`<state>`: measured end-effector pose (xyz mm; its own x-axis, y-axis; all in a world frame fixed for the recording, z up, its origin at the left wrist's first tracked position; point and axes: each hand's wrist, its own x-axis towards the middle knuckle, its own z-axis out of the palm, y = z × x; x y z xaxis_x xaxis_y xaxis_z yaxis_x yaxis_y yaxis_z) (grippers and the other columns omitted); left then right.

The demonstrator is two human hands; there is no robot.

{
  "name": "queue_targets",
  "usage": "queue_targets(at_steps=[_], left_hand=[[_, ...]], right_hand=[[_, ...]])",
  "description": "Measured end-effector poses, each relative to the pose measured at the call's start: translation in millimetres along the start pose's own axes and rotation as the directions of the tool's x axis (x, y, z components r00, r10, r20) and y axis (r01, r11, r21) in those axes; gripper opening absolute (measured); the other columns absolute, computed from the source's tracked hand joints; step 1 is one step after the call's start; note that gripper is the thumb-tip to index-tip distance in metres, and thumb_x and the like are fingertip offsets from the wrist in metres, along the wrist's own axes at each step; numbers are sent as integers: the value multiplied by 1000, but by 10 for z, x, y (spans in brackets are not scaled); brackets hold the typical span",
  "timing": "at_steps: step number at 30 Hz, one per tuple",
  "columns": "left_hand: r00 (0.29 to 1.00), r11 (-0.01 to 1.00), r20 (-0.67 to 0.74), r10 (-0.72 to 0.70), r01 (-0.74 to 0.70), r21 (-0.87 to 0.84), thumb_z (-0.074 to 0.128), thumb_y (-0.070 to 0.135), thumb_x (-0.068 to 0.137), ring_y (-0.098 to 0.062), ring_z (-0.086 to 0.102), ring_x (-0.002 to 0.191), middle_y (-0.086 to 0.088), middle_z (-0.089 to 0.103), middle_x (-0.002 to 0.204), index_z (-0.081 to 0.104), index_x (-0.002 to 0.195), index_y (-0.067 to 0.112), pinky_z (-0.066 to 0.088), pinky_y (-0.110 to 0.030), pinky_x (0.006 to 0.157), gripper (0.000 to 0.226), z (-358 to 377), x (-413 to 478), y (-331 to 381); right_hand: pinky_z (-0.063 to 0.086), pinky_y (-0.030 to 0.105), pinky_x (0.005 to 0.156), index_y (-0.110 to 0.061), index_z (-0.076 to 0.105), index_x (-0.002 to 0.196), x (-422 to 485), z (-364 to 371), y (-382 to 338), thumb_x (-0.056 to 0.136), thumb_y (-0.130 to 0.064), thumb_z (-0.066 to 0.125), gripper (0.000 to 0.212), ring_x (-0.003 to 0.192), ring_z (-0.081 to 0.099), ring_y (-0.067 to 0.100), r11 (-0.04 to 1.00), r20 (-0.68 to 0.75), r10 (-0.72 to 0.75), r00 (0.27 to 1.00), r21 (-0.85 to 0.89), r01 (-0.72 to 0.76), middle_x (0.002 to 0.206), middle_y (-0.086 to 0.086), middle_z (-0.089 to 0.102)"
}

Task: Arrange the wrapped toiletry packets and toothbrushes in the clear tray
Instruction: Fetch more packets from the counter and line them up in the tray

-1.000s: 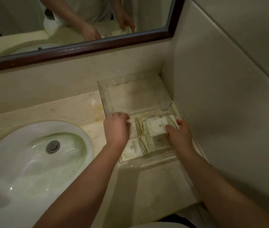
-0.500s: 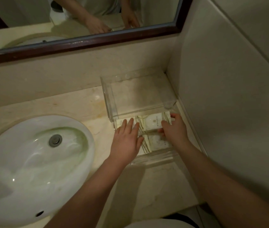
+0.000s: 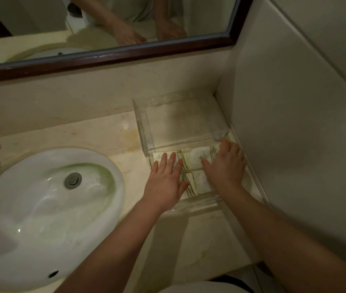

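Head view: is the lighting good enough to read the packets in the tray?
Head view: dim and yellowish; packets show gold stripes but the print is illegible; clear tray walls are faint; both forearms are soft at the bottom edge; wide-angle bends the mirror frame.

No text can be read anywhere. The packets [image 3: 199,159] in the tray [image 3: 144,132] carry a small printed mark at the middle, perhaps a logo or a short line of lettering, but it is too small and blurred to make out. Gold stripes run across the packets near their ends; these are pattern, not writing.
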<state>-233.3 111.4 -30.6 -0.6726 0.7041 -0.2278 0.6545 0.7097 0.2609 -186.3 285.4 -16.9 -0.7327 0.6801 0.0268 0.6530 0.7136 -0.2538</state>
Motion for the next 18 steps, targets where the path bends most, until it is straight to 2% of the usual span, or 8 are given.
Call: queue_targets(at_steps=[3,5,7,9,12,14,18], left_hand=[[1000,1000,9,2,-2,1,27,55,97,-28,-9,149,-8,-2,163,9,153,18,-1,-44,119,70,-16,-4,2],[1000,1000,22,4,-4,-1,28,55,97,-28,-9,149,-8,-3,163,8,153,18,1,-45,119,70,-29,-1,5],[1000,1000,29,4,-4,1,30,55,97,-28,-9,149,-8,-3,163,9,153,19,2,-44,120,71,-38,8,1],[999,1000,35,4,-5,18,30,55,97,-28,-8,149,-8,-3,163,8,153,18,3,-43,120,71,-48,10,0],[998,999,58,7,-9,38,28,55,97,-29,-7,149,-9,-4,163,6,153,16,5,-45,120,72,-68,2,2],[999,1000,41,18,-18,-17,30,52,98,-31,-5,149,-12,1,162,11,153,14,6,-47,119,69,-93,-2,11],[988,975,-151,0,-34,-221,41,41,98,-32,9,148,-13,22,159,29,149,13,13,-48,118,59,-171,-174,-57]], right_hand=[[38,45,100,-22,45,137,-27,16,3,78,-36,69,65,130,39,30,985,-31,-168,985,-33,167,144,8,43],[38,46,106,-22,45,140,-73,55,-17,86,-23,61,56,139,32,30,962,33,-273,961,3,273,151,8,39],[34,45,111,-22,39,145,-149,120,-40,93,-18,51,53,146,23,30,946,160,-323,933,56,318,157,8,30],[28,45,116,-19,31,149,-213,186,-43,98,-22,42,52,149,13,30,938,271,-344,899,49,344,160,10,21],[14,41,121,-16,22,152,-230,217,-39,101,-31,31,54,150,3,32,932,326,-349,879,20,362,162,13,13],[7,40,121,-16,20,152,-221,184,-45,102,-35,27,55,150,1,32,932,348,-342,873,8,362,162,14,11],[12,43,120,-16,28,150,-329,65,-204,101,-33,32,52,149,9,32,954,275,-300,913,74,291,160,15,19]])
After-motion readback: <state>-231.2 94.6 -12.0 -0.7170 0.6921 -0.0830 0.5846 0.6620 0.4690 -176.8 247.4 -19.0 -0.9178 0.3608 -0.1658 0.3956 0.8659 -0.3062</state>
